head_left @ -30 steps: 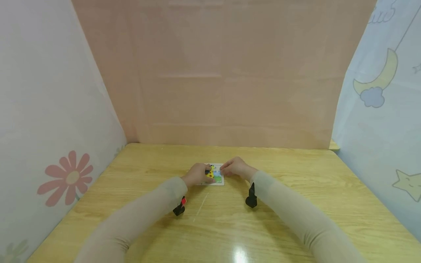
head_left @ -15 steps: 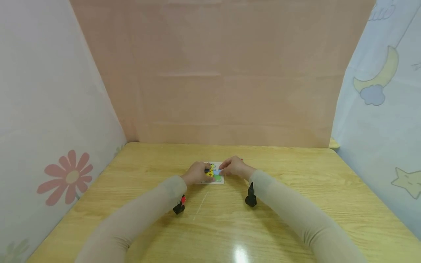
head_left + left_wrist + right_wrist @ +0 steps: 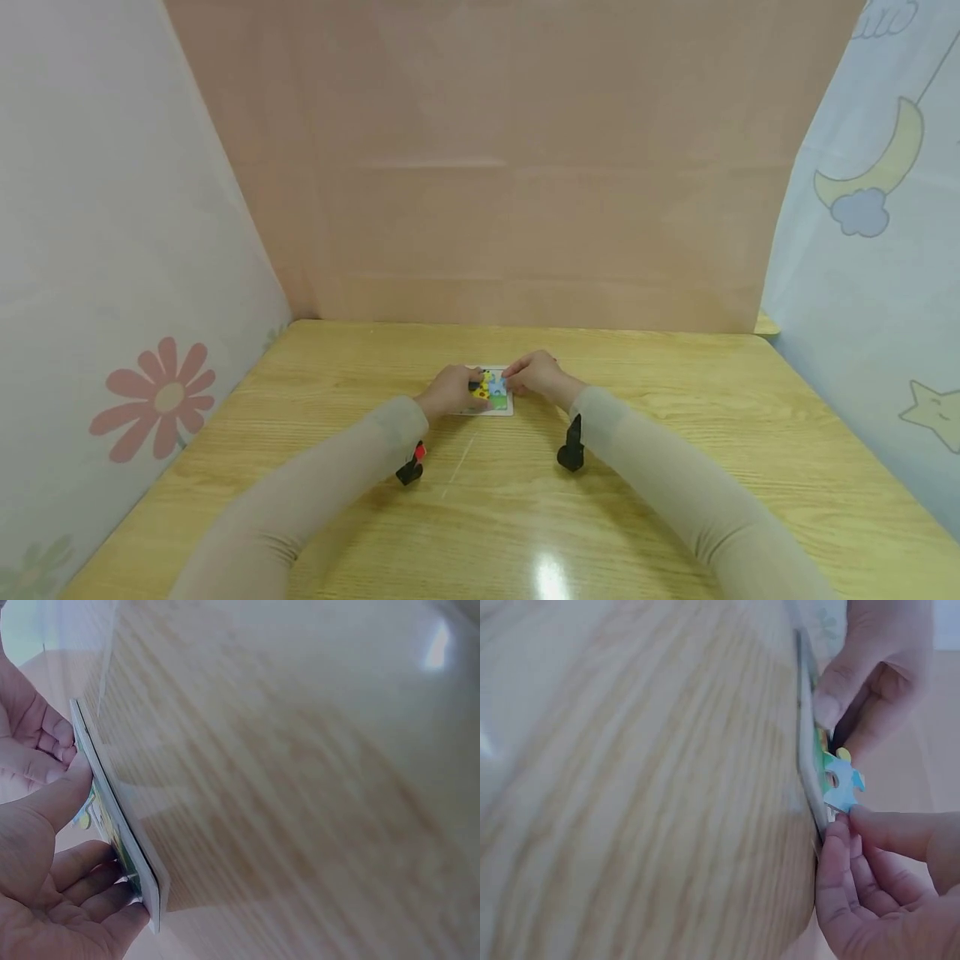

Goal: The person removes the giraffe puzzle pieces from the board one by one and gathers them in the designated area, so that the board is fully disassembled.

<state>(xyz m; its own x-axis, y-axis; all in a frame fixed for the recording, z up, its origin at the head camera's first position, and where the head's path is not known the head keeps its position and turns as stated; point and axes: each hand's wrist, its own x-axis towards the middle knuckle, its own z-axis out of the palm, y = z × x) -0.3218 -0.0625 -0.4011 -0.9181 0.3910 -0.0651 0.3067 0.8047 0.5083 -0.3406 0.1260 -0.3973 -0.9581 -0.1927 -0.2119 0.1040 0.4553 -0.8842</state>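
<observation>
A small jigsaw puzzle board [image 3: 512, 406] with a white border and a yellow giraffe picture lies flat on the table. My left hand [image 3: 450, 390] rests on its left part, thumb and fingers spread and touching the board; they hide much of the picture. At the board's right side my right hand [image 3: 542, 375] pinches a light-blue puzzle piece [image 3: 842, 787] between thumb and fingers. In the right wrist view the piece is tilted up from the board, with its far end near the picture. The left wrist view shows the board's edge [image 3: 124, 817] side-on.
The wooden table [image 3: 480, 500] has a bright light reflection near its front. A plain peach sheet [image 3: 480, 208] stands behind it. Printed white sheets [image 3: 840, 317] rise on both sides. Dark camera mounts [image 3: 572, 450] hang at the wrists.
My right hand has shifted slightly, and the blue piece, lying level half a second ago, now tilts up. My left hand has stayed on the board. The head view has moved a little.
</observation>
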